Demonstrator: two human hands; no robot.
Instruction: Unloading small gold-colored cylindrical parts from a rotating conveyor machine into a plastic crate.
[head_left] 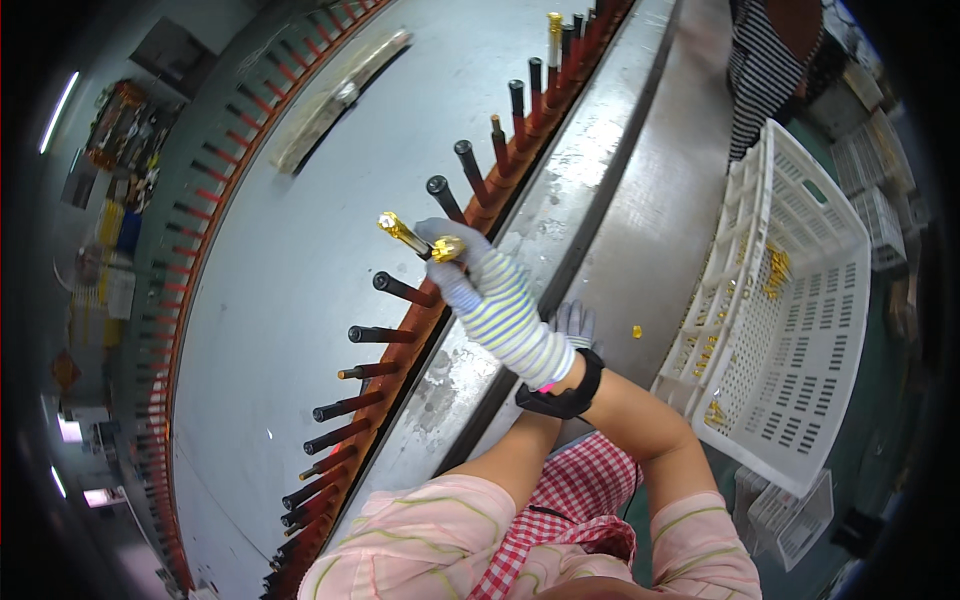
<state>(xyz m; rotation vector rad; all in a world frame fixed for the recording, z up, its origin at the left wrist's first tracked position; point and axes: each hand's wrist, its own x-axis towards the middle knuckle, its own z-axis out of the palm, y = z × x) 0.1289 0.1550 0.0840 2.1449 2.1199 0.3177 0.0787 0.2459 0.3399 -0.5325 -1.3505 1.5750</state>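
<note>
Now, step: a gold tube (404, 233) is gripped by the right hand (480, 290) above the pegs (402, 290).
Left hand (575, 325): hidden behind; grip cannot be told.
Next: careful alignment over a bare peg seems needed.

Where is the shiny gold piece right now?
In the head view, the gold piece sits left of centre, pinched in the gloved right hand, over the row of dark pegs.

Blurred yellow and blue packages (118, 228) on shelving at far left, beyond the curved red rail (205, 215).
</note>
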